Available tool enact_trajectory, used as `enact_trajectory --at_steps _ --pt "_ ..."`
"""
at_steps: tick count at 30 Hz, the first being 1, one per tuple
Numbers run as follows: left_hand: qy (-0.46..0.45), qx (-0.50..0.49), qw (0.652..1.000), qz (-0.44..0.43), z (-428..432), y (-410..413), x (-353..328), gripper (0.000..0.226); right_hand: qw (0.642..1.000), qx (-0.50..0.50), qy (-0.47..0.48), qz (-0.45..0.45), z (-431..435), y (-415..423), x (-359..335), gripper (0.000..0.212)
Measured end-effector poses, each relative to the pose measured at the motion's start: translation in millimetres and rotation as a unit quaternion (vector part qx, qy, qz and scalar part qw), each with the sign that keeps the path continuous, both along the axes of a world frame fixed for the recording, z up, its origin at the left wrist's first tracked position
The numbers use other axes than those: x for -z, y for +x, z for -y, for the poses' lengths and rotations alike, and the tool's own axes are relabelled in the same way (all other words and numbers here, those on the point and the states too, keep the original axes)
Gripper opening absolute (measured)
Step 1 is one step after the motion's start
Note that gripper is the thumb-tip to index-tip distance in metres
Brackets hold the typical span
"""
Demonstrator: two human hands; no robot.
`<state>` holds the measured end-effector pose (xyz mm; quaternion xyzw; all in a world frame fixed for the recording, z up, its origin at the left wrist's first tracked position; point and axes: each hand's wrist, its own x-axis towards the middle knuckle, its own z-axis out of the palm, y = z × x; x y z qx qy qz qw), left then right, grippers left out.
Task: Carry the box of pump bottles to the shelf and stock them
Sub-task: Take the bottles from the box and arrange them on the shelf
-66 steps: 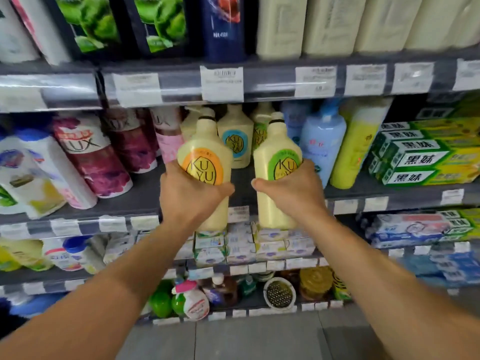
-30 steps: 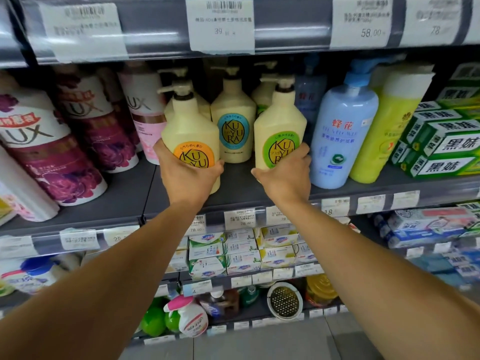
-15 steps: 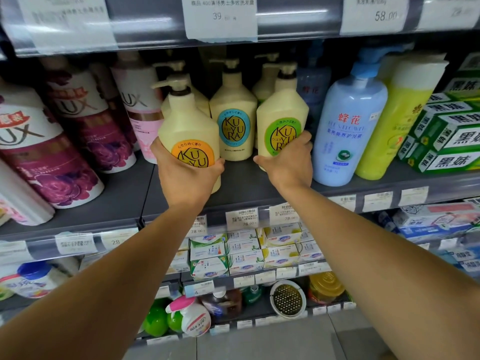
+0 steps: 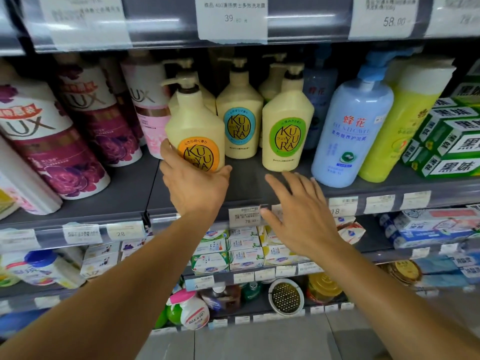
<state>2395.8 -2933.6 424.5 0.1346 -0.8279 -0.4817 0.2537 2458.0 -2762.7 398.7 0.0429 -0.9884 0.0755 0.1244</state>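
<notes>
Head view: a store shelf [image 4: 124, 196] carries cream pump bottles in its middle stretch, between pink-labelled bottles [image 4: 85, 126] on the left and a pale blue bottle [image 4: 355, 131] on the right.
Done so far: the green-label bottle [image 4: 287, 131] stands upright on the shelf with no hand on it. The blue-label bottle [image 4: 240, 126] and more cream bottles stand behind it.
In hand: the orange-label bottle [image 4: 194, 126] is upright at the front, just left of the blue-label one.
Left hand [image 4: 193, 188]: wrapped round the orange-label bottle's lower part, fingers on its left side and thumb on its right.
Bottle base: hidden by the hand, so it may be resting on the shelf or just above it.
Right hand [image 4: 302, 216]: fingers spread and straight, holding nothing, with its fingertips just below the green-label bottle's base and apart from it.
Left to do: probably settling and letting go of the orange-label bottle. The box is out of sight, so remaining stock cannot be judged.
</notes>
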Motion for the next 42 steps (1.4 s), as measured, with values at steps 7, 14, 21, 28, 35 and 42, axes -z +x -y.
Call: enact_trajectory --at_steps 7,14,21,28,35,42 --pt "-0.040 -0.028 0.999 0.015 4.3 -8.5 -2.6 0.111 0.999 0.009 0.031 0.021 -6.3 -5.3 19.6 0.064" --pt "-0.016 -0.025 1.000 0.003 14.3 -18.8 -4.3 0.106 0.999 0.015 0.028 -0.004 -5.9 -4.5 22.6 0.059" --pt "-0.009 -0.036 0.999 0.016 16.5 -32.1 -6.6 0.107 1.000 0.014 0.026 -0.010 -7.1 -5.3 24.3 0.060" --pt "-0.011 -0.026 0.999 0.021 18.9 -37.2 -3.2 0.109 1.000 0.009 0.021 -0.016 -7.2 -6.6 26.6 0.061" --pt "0.074 0.016 0.995 0.072 23.0 -24.2 -1.2 0.111 1.000 0.005 0.013 0.009 -7.2 -2.6 19.2 0.057" --pt "-0.270 0.098 0.958 -0.011 6.6 71.8 8.3 0.048 0.995 0.003 -0.098 0.004 -13.7 41.4 -5.8 0.059"
